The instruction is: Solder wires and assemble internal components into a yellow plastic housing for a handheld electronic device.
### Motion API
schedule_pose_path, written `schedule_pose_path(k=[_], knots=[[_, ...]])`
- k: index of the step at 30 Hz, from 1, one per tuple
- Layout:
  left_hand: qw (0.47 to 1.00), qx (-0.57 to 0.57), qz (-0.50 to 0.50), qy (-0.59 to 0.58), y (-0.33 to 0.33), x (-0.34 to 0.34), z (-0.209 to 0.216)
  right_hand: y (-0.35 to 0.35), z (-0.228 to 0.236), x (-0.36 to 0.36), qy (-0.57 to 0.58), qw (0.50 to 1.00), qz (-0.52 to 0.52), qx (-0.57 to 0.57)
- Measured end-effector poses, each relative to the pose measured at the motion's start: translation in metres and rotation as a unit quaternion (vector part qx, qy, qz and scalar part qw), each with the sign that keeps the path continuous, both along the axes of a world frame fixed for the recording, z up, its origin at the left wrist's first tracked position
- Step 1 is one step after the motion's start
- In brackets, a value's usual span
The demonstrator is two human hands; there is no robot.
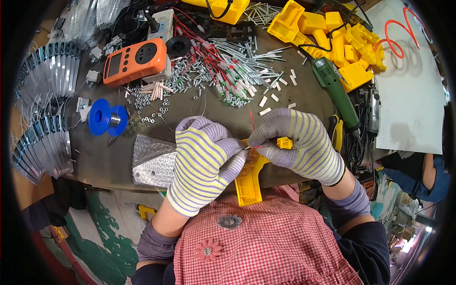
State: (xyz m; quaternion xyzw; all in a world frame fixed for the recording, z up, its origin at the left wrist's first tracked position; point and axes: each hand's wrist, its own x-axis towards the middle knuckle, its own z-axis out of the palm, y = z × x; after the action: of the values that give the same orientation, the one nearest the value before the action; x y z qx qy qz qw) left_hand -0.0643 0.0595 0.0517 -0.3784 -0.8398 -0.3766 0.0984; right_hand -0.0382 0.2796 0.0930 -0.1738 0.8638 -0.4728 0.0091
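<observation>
Both my hands wear striped knit gloves and come close together at the table's front edge. My left hand pinches the end of a thin red wire between thumb and forefinger. From the other side my right hand is closed on the same wire, its fingertips just short of the left ones. Under them lies a yellow plastic tool housing, its handle pointing toward me over the edge; my fingers hide much of its upper part. Left of my left hand sits a bubble-wrap pouch.
A blue solder spool and an orange meter stand at left. Screws and red wires are heaped behind my hands. A green corded tool, yellow housings and yellow-handled pliers lie right. Another person's arm shows far right.
</observation>
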Motion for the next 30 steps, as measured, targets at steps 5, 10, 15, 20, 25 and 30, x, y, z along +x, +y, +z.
schedule_pose_path(k=[5, 10, 15, 20, 25, 30], knots=[[0.999, -0.041, 0.010, 0.012, 0.001, 0.000, 0.005, 0.006, 0.006, -0.006, -0.017, 0.998, 0.049, 0.045], [0.999, -0.042, 0.006, 0.026, 0.003, 0.002, 0.005, 0.006, 0.006, -0.006, -0.002, 0.995, 0.067, 0.073], [0.997, -0.064, 0.031, -0.031, -0.003, 0.001, 0.015, 0.007, 0.004, -0.007, 0.009, 0.993, 0.077, 0.086], [0.996, -0.029, 0.039, -0.068, -0.007, 0.006, 0.005, -0.005, -0.011, -0.005, 0.039, 0.994, 0.083, 0.052], [0.994, -0.056, 0.015, -0.091, -0.010, 0.001, 0.005, 0.000, 0.004, 0.000, -0.082, 0.996, -0.011, -0.013], [0.999, -0.027, 0.020, -0.025, 0.006, 0.003, 0.023, 0.002, -0.011, 0.005, 0.055, 0.986, -0.007, 0.159]])
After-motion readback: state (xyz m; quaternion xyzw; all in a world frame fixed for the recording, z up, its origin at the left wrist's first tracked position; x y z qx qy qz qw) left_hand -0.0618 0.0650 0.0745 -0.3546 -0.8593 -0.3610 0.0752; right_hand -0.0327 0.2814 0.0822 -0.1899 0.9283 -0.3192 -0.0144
